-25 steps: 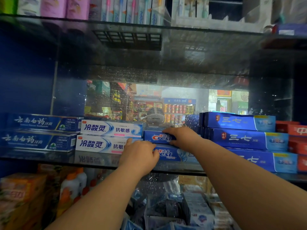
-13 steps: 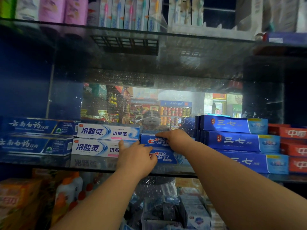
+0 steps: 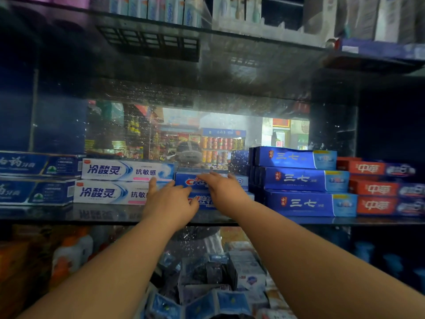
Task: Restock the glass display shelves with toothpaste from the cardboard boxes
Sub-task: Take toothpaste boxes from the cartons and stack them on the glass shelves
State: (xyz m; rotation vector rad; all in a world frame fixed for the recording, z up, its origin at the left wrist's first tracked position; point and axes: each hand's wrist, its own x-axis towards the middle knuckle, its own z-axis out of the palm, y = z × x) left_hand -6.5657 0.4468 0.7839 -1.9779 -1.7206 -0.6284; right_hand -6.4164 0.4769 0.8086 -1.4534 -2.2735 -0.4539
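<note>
- While the Crest boxes (image 3: 186,182) lie stacked on the glass shelf (image 3: 96,215), the right hand (image 3: 224,185) presses the upper one with straight fingers (image 3: 208,176).
- Left hand (image 3: 171,200), fingers spread (image 3: 171,185), touches their front.

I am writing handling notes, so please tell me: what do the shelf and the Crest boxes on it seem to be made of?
Shelf: apparently glass, glossy and see-through; it mirrors the print of the white boxes standing on it. Crest boxes: probably thin printed cardboard, slightly shiny, with flat faces and crisp folded edges; the camera cannot show its thickness.
</note>
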